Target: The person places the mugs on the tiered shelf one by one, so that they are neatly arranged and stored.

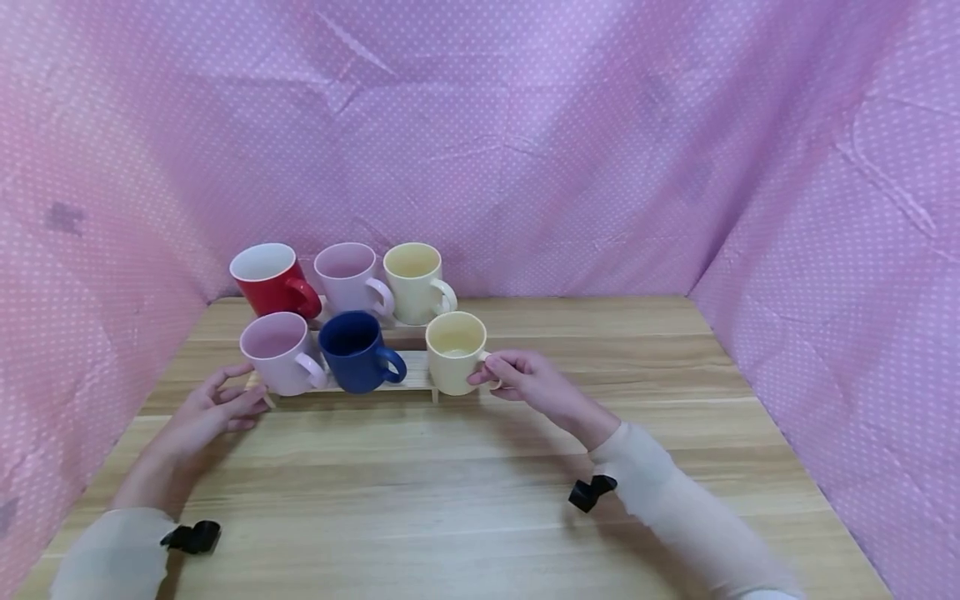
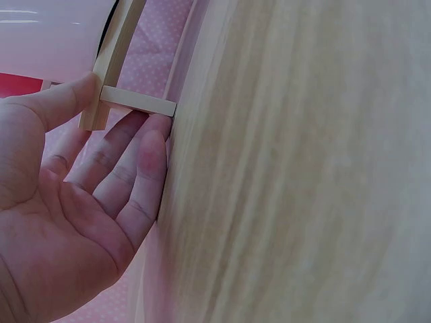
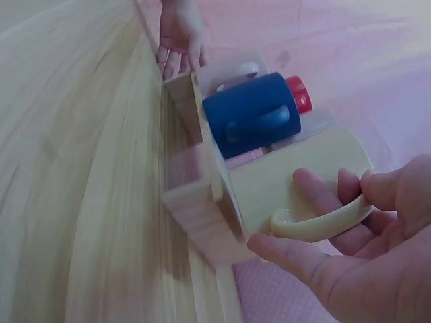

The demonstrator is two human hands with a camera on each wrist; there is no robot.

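My right hand (image 1: 528, 383) grips the handle of a pale yellow mug (image 1: 452, 354), thumb and fingers around it. The mug stands upright over the right end of the front tier of a wooden rack (image 1: 415, 371); in the right wrist view its base is right at the board. At the rack's left end is my left hand (image 1: 206, 417). The left wrist view shows its thumb (image 2: 77, 97) on the board's end and the other fingers bent behind the rack's leg (image 2: 138, 101). A navy mug (image 1: 360, 362) and a light pink mug (image 1: 281, 362) share the front tier.
On the back tier stand a red mug (image 1: 270, 292) with a white inside, another pink mug (image 1: 348, 287) and another yellow mug (image 1: 412, 287). All handles point right. The wood-grain table (image 1: 420, 500) ends at a pink dotted cloth (image 1: 570, 167) behind and at both sides.
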